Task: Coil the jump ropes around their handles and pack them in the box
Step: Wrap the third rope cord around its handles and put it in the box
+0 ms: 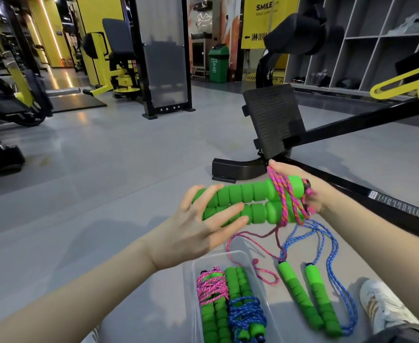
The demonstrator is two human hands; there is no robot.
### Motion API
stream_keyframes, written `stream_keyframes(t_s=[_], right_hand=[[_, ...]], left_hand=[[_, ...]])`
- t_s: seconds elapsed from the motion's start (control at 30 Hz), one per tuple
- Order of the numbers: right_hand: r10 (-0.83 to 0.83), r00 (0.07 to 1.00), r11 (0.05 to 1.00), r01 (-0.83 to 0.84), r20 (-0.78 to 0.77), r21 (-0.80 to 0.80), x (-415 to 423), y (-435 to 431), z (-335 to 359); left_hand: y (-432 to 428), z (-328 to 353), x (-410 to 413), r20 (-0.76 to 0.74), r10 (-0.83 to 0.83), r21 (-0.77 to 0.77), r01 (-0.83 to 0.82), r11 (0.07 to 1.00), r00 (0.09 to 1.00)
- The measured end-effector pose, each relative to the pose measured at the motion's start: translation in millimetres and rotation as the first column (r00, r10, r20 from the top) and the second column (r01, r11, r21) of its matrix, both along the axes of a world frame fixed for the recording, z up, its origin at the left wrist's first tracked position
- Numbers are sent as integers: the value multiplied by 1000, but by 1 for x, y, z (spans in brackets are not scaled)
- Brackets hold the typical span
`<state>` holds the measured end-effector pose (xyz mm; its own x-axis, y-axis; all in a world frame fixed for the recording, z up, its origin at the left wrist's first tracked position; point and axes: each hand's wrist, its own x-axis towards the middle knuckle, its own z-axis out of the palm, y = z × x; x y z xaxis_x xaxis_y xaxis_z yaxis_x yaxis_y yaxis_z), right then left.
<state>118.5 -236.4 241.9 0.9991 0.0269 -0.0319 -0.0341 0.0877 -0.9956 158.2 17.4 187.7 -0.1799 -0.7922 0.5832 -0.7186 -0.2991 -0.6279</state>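
We're in a gym: yellow-and-black weight machines [115,38] at ten o'clock, a footplate [274,120] at one, shoe cubbies [370,63] at two.

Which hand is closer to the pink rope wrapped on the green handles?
Right. The right hand pinches the pink rope at that end of the green handles; the left hand rests flat at the far end, away from the rope.

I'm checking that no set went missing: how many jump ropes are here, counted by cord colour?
Pink: 2, the held rope and the pink bundle in the box.
Blue: 2, the blue bundle in the box and the loose rope beside it.
Total: 4
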Motion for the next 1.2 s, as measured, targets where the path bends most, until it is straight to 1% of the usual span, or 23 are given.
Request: stream_keyframes(t_s=[0.03, 0.1, 0.17, 0.27, 0.37, 0.47, 0.57, 0.7, 0.77, 0.83, 0.9, 0.97, 1.03, 1.07, 1.13, 1.2], right_hand=[[-51, 999, 997, 52, -10, 63, -3, 8, -1], [-4, 1000, 997, 3, 14, 83, -2, 18, -14], [-39, 999, 997, 39, 1, 71, 5, 25, -26], [-106, 994, 992, 106, 12, -74, 14, 34, -28], [-80, 997, 986, 82, 17, -143, 12, 42, -23], [-34, 999, 951, 29, -11, -308, 8, 47, -20], [48, 998, 895, -65, -49, -442, 5, 50, -13], [152, 983, 803, -186, -106, -566, 2, 46, 2], [203, 969, 741, -246, -141, -625, -1, 45, 8], [255, 950, 688, -309, -179, -657, -4, 45, 14], [297, 935, 680, -350, -194, -644, -5, 42, 20], [312, 932, 686, -356, -185, -635, -8, 38, 26], [308, 942, 689, -319, -136, -651, -10, 34, 32], [289, 954, 696, -270, -85, -666, -10, 32, 34], [212, 974, 689, -89, 83, -719, -7, 27, 40], [191, 941, 632, 101, 280, -769, -3, 22, 45]], left_hand=[[0, 3, 3, -16, 25, -14, -25, 1000, 1000], [0, 6, 10, -53, 76, -61, -79, 995, 996], [1, 5, 16, -70, 117, -116, -125, 985, 991], [3, 3, 26, -115, 169, -191, -189, 963, 979], [8, 4, 40, -124, 219, -237, -243, 941, 968], [15, 5, 50, -105, 282, -215, -299, 930, 954], [22, 3, 53, -93, 320, -160, -331, 930, 943], [29, 2, 53, -66, 367, -115, -372, 921, 928], [31, 1, 54, -43, 382, -91, -384, 919, 923], [33, -1, 56, -22, 391, -67, -392, 918, 920], [35, -2, 59, -12, 401, -53, -401, 914, 916], [37, -4, 61, -6, 413, -44, -412, 910, 911], [37, -3, 62, -12, 417, -41, -418, 908, 909], [37, -2, 61, -17, 415, -42, -415, 909, 910], [35, -1, 60, -18, 400, -39, -401, 915, 916], [31, -1, 57, -2, 370, -17, -370, 929, 929]])
